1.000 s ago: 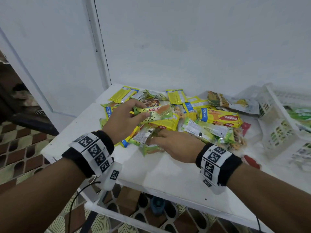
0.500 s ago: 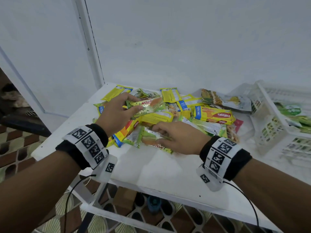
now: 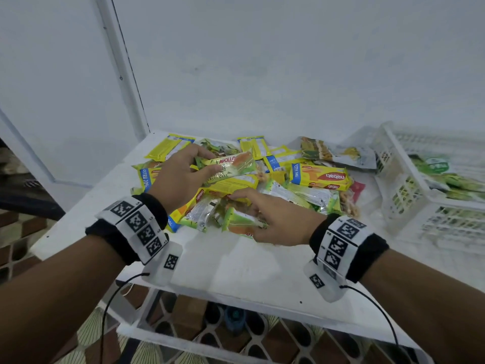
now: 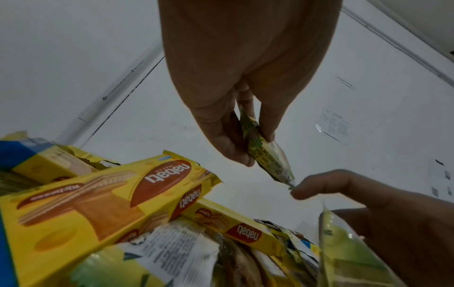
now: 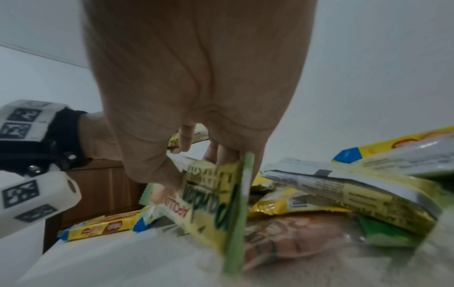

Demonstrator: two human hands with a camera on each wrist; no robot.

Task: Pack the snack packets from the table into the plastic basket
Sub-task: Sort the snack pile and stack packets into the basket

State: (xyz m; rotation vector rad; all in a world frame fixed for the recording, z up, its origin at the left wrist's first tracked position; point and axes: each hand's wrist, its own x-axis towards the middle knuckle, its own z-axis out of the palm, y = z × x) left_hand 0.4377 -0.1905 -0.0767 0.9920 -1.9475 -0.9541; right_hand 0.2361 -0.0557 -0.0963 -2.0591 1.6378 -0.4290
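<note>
Head view: both forearms reach forward over the white counter (image 3: 236, 266), each wrist banded with black-and-white marker tags. The left hand (image 3: 181, 177) is raised just above the heap of snack packets (image 3: 262, 185), palm turned inward, thumb toward the person and fingers (image 3: 202, 153) on the far side. They are curled round a green-and-yellow Apollo layer cake packet (image 3: 231, 165), which is held lengthwise, lifted off the heap, its printed face toward the camera. The left wrist view confirms the hold: the packet (image 4: 265, 149) is pinched edge-on between thumb and fingers (image 4: 228, 147), its crimped end pointing down toward the tip of a right-hand finger.

The right hand (image 3: 275, 222) lies low at the near edge of the heap, back of the hand up, fingers (image 3: 244, 193) spread forward onto the packets. The right wrist view shows thumb and fingers (image 5: 167, 174) closed on a second green Apollo packet (image 5: 211, 196), which is tilted up on its long edge and still touches the heap beneath it.

The heap consists of yellow Nabati wafer packets (image 3: 321, 177), green and silver wrappers and some clear bags of snacks, overlapping in disorder across the middle and far part of the counter. The white plastic basket (image 3: 401, 195) stands at the right end of the counter, just beside the heap, and green packets (image 3: 446, 172) already lie inside it. Both hands are well apart from the basket.
</note>
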